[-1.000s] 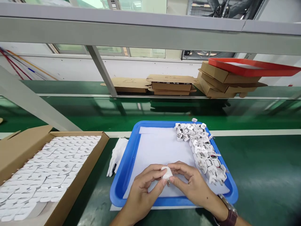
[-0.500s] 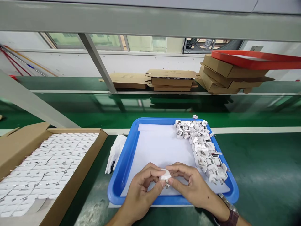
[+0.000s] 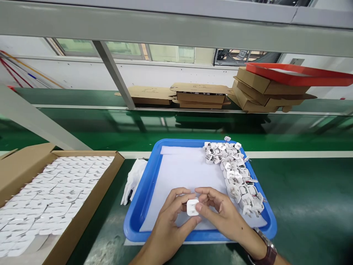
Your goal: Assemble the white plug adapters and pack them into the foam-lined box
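A small white charger plug (image 3: 192, 207) is held between both hands over the near part of the blue tray (image 3: 131, 219). My left hand (image 3: 172, 222) has its fingers curled against the plug's left side. My right hand (image 3: 222, 211) presses its thumb on the right edge, with the fingers bent behind. A smooth face with a small mark points up at me; the prongs are out of sight. Along the tray's right side lie several white charger plugs (image 3: 234, 173), some with open housings and prongs showing. White paper (image 3: 187, 176) lines the tray.
Left of the tray is an open cardboard box (image 3: 91, 206) with rows of white pieces. A white glove (image 3: 135, 180) lies between box and tray. Further back stand cardboard boxes (image 3: 201, 97) and a red tray (image 3: 300, 75) on a box stack. A grey beam (image 3: 176, 29) crosses above.
The plug has been turned in my fingers: its prongs pointed toward me before, and now a flat face shows. My hands stay over the same part of the tray. The view has shifted slightly.
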Demonstrator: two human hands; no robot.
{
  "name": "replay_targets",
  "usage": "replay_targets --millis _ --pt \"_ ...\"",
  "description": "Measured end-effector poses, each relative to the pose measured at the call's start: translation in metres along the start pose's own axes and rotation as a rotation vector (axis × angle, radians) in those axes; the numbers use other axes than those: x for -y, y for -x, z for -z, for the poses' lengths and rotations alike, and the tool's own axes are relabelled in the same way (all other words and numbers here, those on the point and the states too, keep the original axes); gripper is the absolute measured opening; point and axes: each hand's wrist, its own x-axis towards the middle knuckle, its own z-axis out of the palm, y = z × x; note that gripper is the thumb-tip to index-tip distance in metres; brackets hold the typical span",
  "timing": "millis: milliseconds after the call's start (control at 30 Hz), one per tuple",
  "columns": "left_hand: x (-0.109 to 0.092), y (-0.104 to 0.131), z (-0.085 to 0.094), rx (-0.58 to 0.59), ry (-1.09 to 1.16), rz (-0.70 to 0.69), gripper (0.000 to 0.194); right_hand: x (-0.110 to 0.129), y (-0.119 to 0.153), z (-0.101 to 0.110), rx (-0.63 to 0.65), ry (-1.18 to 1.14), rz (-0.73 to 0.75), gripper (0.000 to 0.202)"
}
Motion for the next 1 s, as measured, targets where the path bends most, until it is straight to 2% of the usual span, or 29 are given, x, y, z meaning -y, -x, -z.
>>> replay_targets --millis 133,433,567,633,700,800,900,967,1000 --pt "-0.002 0.001 -0.004 -0.042 -0.100 -0.067 0.034 0.000 0.000 0.001 -0.005 0.009 0.009 0.043" --pt "0.006 -0.002 -0.004 -0.142 0.009 -0.087 0.028 -0.003 -0.003 0.001 -0.033 0.012 0.106 0.046" --pt "0.000 0.002 0.007 -0.248 -0.025 -0.129 0.035 -0.003 -0.003 0.001 -0.024 0.035 0.117 0.049" --pt "-0.015 0.010 0.025 -0.328 -0.098 -0.144 0.038 -0.004 -0.001 0.001 -0.030 0.065 0.110 0.052" --pt "-0.036 0.020 0.054 -0.434 -0.216 -0.153 0.036 -0.007 0.001 0.002 -0.036 0.096 0.095 0.053" --pt "-0.070 0.042 0.115 -0.692 -0.438 -0.147 0.033 -0.017 0.000 0.007 -0.018 0.151 0.048 0.051" --pt "-0.092 0.071 0.178 -0.961 -0.683 -0.073 0.042 -0.027 -0.004 0.013 0.023 0.214 -0.036 0.053" --pt "-0.094 0.094 0.213 -1.009 -0.863 0.045 0.045 -0.030 -0.004 0.015 0.048 0.258 -0.061 0.055" --pt "-0.089 0.105 0.227 -0.972 -0.940 0.104 0.044 -0.031 -0.004 0.015 0.056 0.282 -0.063 0.056"
